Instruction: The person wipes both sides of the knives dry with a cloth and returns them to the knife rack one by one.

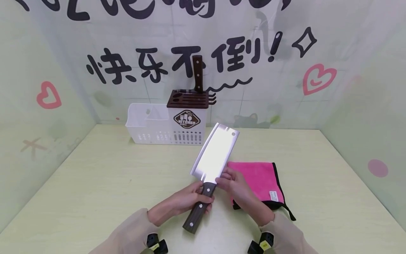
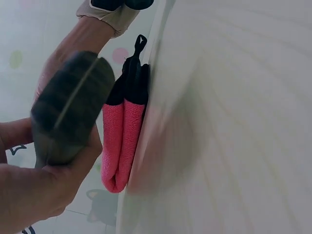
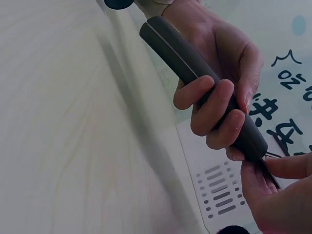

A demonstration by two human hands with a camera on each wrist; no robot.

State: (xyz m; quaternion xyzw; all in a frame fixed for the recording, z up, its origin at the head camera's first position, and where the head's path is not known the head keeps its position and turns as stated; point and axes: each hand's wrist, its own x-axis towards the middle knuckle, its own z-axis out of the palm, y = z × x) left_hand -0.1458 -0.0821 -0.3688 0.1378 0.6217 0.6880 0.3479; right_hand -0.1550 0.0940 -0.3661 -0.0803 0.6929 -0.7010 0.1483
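Note:
A cleaver [image 1: 215,151] with a broad shiny blade and a dark wooden handle is held up above the table, blade pointing away. My left hand [image 1: 187,199] grips its handle [image 3: 195,68], fingers wrapped round it in the right wrist view. The right hand [image 1: 238,188] pinches the base of the blade near the handle, thumb on one face and fingers behind. Beneath and beside the right hand lies a folded pink cloth [image 1: 257,180] with black edging and a hanging loop. In the left wrist view the handle's butt end [image 2: 73,97] looms close and blurred.
At the back stands a white plastic holder [image 1: 152,130] with a brown slotted top [image 1: 187,99]. Another dark-handled knife [image 1: 198,74] sticks up from a slot. Printed curtains or sheets [image 1: 269,91] wall the table [image 1: 104,183] at the back and sides.

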